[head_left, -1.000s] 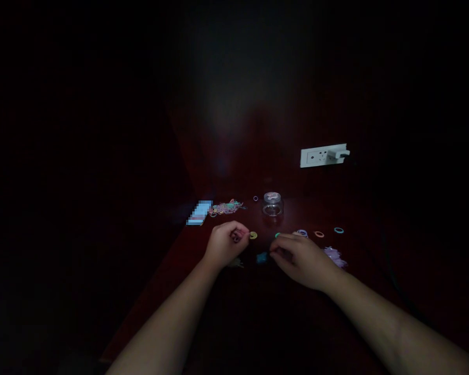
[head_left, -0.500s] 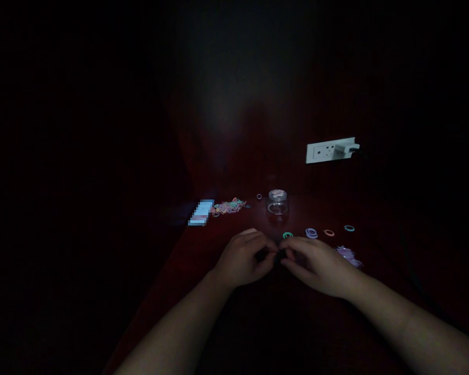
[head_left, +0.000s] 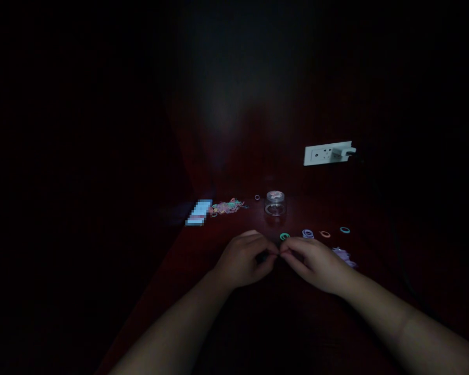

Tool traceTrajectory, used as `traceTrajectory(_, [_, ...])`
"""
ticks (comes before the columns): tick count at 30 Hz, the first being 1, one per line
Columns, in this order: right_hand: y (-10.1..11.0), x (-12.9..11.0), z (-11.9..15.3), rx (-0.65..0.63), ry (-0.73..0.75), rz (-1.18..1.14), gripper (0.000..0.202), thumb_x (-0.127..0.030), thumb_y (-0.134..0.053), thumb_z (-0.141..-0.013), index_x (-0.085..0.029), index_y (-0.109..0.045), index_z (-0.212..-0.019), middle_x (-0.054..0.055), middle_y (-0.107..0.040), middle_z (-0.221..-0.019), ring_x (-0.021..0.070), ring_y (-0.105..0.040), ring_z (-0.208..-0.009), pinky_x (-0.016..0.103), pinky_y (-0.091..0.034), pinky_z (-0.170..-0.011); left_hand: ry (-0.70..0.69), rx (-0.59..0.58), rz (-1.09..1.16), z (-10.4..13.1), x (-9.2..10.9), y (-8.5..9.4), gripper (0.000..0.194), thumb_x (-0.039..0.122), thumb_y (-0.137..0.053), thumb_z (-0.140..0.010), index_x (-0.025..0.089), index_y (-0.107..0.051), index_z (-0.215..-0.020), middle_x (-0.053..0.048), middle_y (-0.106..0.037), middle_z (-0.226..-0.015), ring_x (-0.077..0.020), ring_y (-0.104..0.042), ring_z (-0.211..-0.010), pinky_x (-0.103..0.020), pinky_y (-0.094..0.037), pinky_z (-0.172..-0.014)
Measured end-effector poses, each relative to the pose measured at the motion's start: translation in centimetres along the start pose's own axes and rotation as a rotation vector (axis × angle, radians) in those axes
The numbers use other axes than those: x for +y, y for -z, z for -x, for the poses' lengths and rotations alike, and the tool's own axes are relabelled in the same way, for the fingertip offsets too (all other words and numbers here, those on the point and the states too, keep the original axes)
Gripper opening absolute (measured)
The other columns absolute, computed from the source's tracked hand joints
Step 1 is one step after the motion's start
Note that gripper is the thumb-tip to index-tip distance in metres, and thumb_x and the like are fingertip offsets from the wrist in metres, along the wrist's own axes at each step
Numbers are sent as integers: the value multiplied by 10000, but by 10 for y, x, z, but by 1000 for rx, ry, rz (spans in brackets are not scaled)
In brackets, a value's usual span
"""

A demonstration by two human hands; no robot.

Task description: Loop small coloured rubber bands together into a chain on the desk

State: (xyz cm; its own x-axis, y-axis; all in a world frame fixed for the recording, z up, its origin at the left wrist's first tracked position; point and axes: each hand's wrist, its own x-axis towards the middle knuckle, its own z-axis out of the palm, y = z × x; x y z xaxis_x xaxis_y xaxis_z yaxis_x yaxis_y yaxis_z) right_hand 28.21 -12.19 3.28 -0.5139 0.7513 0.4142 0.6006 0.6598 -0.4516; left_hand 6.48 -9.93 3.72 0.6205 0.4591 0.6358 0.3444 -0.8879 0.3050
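Note:
Both hands meet fingertip to fingertip just above the dark red table (head_left: pixel 172 291). My left hand (head_left: pixel 247 259) is closed in a pinch, thumb against fingers. Facing it, my right hand (head_left: pixel 315 264) pinches the same way. Whatever they hold between the tips is too small and dark to make out. Beyond my right hand lie a green ring band (head_left: pixel 284 237), purple bands (head_left: pixel 307 234), an orange band (head_left: pixel 325 234) and a blue band (head_left: pixel 344 230). A bunch of pale purple pieces (head_left: pixel 344 257) rests beside my right wrist.
A clear lidded jar (head_left: pixel 275 204) stands near the wall, with a small ring (head_left: pixel 257 197) to its left. Farther left are a heap of coloured bands (head_left: pixel 229 207) and a lit, blurred screen (head_left: pixel 199 212). A wall socket (head_left: pixel 326 153) holds a plug; a dark cable (head_left: pixel 399 260) hangs right.
My fingertips have drawn closer together, and the dark gap between them has narrowed. The view has shifted slightly; the things on the table have stayed put.

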Motion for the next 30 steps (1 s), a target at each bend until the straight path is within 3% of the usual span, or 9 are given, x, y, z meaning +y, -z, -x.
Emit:
traceTrajectory(9, [-1,4,0,-4,-10,-18,103,-209,-512,-948,-210,-584,-875,-2,-596,-728,142,-550,-647,260,-410,-614,52,3,-3,1,-3,-1,69,185,-631,-845,209,-648,-907,-5,-717,-864,-155,-616,-799,-292,-494,-760])
traceTrajectory(22, [0,6,2,-16,6,-34,86,-177,-525,-907,-213,-597,-876,-3,-596,-716,137,-543,-623,250,-405,-589,120,-109,-49,0,-5,-4,140,181,-600,-836,228,-667,-950,-18,-702,-900,-172,-616,-831,-327,-490,-786])
traceTrajectory(30, [-1,4,1,-5,4,-13,76,-158,-536,-873,-202,-586,-837,-9,-583,-710,129,-532,-627,247,-382,-594,124,-162,-58,2,-5,-2,66,189,-602,-849,214,-643,-895,-22,-692,-884,-183,-614,-865,-344,-482,-827])
